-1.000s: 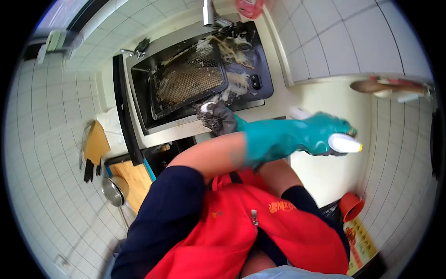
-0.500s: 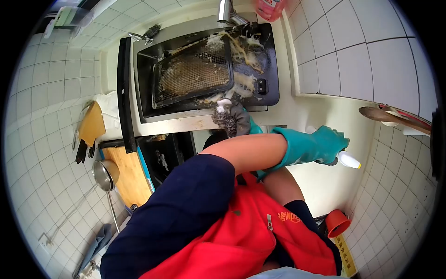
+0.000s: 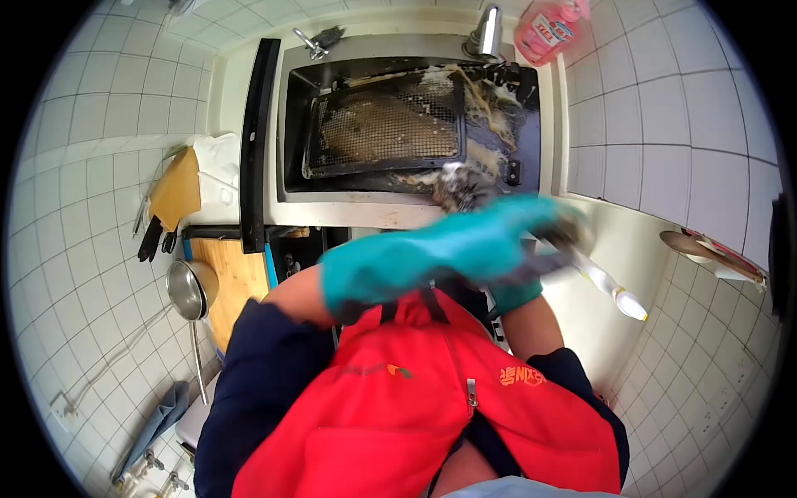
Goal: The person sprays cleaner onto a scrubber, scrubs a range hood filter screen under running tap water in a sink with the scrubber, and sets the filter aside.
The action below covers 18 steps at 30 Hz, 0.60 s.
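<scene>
My left hand (image 3: 560,232), in a teal rubber glove with a dark palm, reaches across to the right and is blurred by motion. Its fingers are closed around a white bottle (image 3: 613,290) with a yellow tip, pointing down to the right. Below that forearm shows the gloved wrist of my right hand (image 3: 515,297); its fingers are hidden. A grey steel wool scrubber (image 3: 465,187) with white foam on it sticks out above the forearm, at the sink's front edge. In the dark sink (image 3: 523,124) lies a greasy mesh filter panel (image 3: 390,124), with brownish suds around it.
A tap (image 3: 488,33) and a pink soap bottle (image 3: 546,33) stand behind the sink. A long black bar (image 3: 259,141) lies left of it. Knives and a yellow board (image 3: 176,189), a steel ladle (image 3: 188,290) and a wooden board (image 3: 228,303) are at left; a wooden spoon (image 3: 685,243) hangs right.
My left hand has taken the white bottle, its forearm swinging up and across in front of the right hand. The scrubber stays near the sink's front edge. The view has shifted.
</scene>
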Available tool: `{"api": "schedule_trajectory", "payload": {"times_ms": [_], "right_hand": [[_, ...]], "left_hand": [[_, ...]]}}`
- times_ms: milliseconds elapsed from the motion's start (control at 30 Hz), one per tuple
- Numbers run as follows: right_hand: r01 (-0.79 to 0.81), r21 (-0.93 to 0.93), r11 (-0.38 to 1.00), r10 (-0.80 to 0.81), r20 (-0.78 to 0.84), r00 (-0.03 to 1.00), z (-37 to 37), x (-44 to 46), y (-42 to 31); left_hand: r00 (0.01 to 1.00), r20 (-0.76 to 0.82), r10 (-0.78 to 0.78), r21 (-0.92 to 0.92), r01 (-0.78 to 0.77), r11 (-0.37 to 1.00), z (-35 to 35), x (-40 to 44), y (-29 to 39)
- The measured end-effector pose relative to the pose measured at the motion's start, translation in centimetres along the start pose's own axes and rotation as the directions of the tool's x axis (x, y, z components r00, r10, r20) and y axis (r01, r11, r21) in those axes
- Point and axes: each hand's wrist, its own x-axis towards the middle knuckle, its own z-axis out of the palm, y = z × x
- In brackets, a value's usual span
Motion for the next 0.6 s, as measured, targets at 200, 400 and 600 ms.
{"api": "schedule_trajectory", "payload": {"times_ms": [200,400,600], "right_hand": [[0.481,-0.48,0.734,-0.388,0.285,0.876,4.0,5.8,-5.5],[0.315,-0.752,0.579,-0.392,0.083,0.916,9.3,16.1,-7.3],[0.087,-0.932,-0.352,-0.499,0.265,0.825,7.4,25.7,-6.0]], "left_hand": [[0.57,-0.607,-0.554,-0.625,0.088,0.776,-15.4,-12.4,-10.3],[0.417,-0.481,-0.771,-0.872,-0.133,0.472,-17.1,-14.3,-14.8],[0.255,-0.522,-0.814,-0.833,-0.357,0.422,-18.2,-14.8,-16.4]]}}
